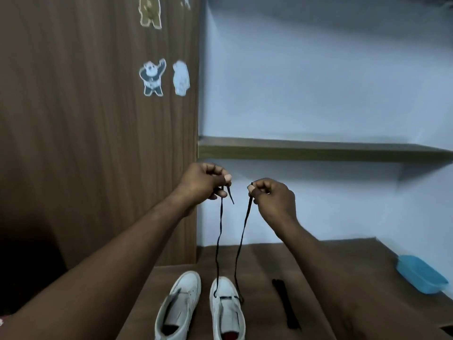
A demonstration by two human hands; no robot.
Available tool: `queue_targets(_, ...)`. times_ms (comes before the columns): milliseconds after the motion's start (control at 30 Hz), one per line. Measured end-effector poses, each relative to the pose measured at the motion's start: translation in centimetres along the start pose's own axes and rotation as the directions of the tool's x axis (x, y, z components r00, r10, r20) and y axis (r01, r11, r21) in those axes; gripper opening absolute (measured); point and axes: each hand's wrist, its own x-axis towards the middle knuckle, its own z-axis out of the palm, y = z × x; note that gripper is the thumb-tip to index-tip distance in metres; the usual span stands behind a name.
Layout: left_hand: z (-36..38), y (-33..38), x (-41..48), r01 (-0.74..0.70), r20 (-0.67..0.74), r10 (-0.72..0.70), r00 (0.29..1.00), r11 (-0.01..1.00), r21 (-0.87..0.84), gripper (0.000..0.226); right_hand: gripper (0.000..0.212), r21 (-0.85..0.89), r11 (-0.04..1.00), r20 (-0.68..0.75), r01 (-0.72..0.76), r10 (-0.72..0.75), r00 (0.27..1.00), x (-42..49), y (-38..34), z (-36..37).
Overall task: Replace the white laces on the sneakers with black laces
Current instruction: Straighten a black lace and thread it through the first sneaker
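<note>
While the left hand (206, 182) and right hand (272, 195) each pinch one end of the black lace (241, 241) high above the sneaker (228, 315) on the table (259, 266), where it seems threaded through the lowest eyelets, level both tips now so the halves match before crossing.

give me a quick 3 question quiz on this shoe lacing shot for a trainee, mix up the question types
1. True or false: the left hand and the right hand each pinch an end of one black lace.
2. The black lace is threaded through: A) the sneaker nearer the blue container, B) both sneakers, C) neither sneaker.
3. Fill in: the spare lace lies on the ____.
Key: 1 true; 2 A; 3 table.
</note>
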Motion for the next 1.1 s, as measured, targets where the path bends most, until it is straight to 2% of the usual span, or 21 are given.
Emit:
queue_targets(100, -0.5, 3.8, -0.3, -0.016, -0.084, 0.005, 0.996, 0.991, -0.133, 0.011, 0.014, 0.069, 0.997, -0.048, 0.030, -0.027, 0.999, 0.8, -3.9, -1.4)
queue_targets(200, -1.0, 6.8, -0.9, -0.009, -0.061, -0.003, 0.998, 0.980, -0.200, 0.025, 0.013, 0.121, 0.991, -0.072, 0.060, -0.052, 0.996, 1.2, -7.4, -2.3)
queue_targets(267, -1.0, 8.3, -1.6, -0.047, -0.055, 0.039, 0.998, 0.988, -0.150, 0.024, 0.011, 0.146, 0.986, -0.089, 0.086, -0.073, 0.993, 1.4, -9.3, -2.9)
queue_targets(367, -0.7, 9.7, -2.2, -0.096, -0.109, 0.091, 0.990, 0.994, -0.044, 0.007, 0.013, 0.149, 0.980, -0.080, 0.131, -0.121, 0.989, 1.7, -11.8, -3.6)
queue_targets(433, -0.6, 10.6, -2.3, -0.093, -0.130, 0.083, 0.988, 0.993, -0.075, 0.002, 0.013, 0.152, 0.977, -0.083, 0.150, -0.138, 0.987, 1.7, -13.2, -3.9)
queue_targets(533, -0.5, 11.7, -2.6, -0.086, -0.163, 0.062, 0.985, 0.986, -0.145, 0.017, 0.013, 0.133, 0.977, -0.099, 0.167, -0.155, 0.983, 1.6, -14.6, -4.1)
queue_targets(600, -0.4, 12.2, -2.7, -0.113, -0.209, 0.087, 0.974, 0.987, -0.116, 0.022, 0.012, 0.117, 0.978, -0.101, 0.170, -0.159, 0.982, 1.6, -15.1, -4.3)
queue_targets(733, -0.1, 12.7, -2.7, -0.157, -0.267, 0.154, 0.951, 0.988, 0.011, 0.016, 0.010, 0.126, 0.978, -0.093, 0.169, -0.158, 0.983, 1.5, -15.8, -4.5)
queue_targets(933, -0.2, 13.5, -2.5, -0.155, -0.277, 0.128, 0.952, 0.985, -0.078, 0.007, 0.012, 0.169, 0.973, -0.105, 0.157, -0.141, 0.984, 1.8, -16.7, -4.4)
queue_targets(1100, 0.0, 13.8, -2.2, -0.186, -0.315, 0.169, 0.934, 0.982, -0.025, 0.011, 0.010, 0.162, 0.974, -0.092, 0.157, -0.143, 0.985, 2.0, -17.4, -4.1)
